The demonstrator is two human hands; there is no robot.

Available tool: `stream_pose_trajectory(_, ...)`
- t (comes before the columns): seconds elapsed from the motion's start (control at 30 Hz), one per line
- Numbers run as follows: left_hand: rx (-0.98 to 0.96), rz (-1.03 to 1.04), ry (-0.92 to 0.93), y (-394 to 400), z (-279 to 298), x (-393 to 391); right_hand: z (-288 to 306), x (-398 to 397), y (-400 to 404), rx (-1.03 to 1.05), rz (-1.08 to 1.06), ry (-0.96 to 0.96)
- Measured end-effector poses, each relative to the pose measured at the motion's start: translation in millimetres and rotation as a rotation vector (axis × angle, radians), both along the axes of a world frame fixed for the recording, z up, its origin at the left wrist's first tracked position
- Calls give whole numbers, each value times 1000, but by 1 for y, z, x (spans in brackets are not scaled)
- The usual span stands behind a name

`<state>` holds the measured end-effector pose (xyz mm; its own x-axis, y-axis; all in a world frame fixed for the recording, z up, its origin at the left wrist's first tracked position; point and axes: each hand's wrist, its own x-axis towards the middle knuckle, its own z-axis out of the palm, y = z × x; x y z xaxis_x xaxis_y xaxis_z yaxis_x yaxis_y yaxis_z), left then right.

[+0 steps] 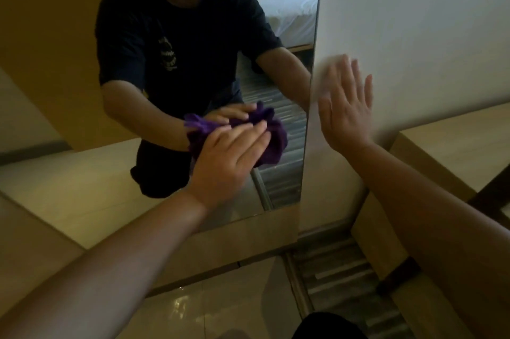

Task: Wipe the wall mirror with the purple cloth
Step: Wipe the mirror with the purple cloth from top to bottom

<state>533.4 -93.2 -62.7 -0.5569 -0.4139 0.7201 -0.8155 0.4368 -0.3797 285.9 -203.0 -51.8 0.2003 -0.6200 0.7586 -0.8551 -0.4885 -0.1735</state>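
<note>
The cloth point(271, 142) is pressed flat to the mirror point(82, 106) under the left hand point(229, 156). The right hand point(346, 109) is spread empty on the wall point(427, 21). Even pressure and overlapping strokes should be used.

Purple cloth point(273, 142); white wall point(414, 21); grey striped carpet point(339, 269); beige tiles point(220, 311)

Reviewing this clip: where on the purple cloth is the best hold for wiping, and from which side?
Flat over the bunched middle of the purple cloth, coming from the room side and pushing toward the mirror, as the left hand does. It is a loose wad against upright glass, so spread fingers pin it better than an edge pinch.
</note>
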Motion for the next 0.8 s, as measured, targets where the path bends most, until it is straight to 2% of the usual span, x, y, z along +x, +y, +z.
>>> stream_pose_trajectory(0.1,-216,-2,70,-25,57,-26,-9,-14,-16,49,-58,163)
stream_pose_trajectory(0.2,-339,30,96,-50,87,-47,-16,-12,-24,-8,-51,161)
stream_pose_trajectory(0.27,-353,65,45,-60,82,-53,-19,-13,-28,-36,-50,162)
stream_pose_trajectory(0.47,-226,80,-191,-57,-23,-52,-26,-17,-37,-135,-66,186)
stream_pose_trajectory(0.67,-122,72,-335,-53,-115,-50,-30,-20,-50,-264,-30,172)
stream_pose_trajectory(0.8,29,89,-565,-44,-184,-36,-34,-20,-60,-343,-16,151)
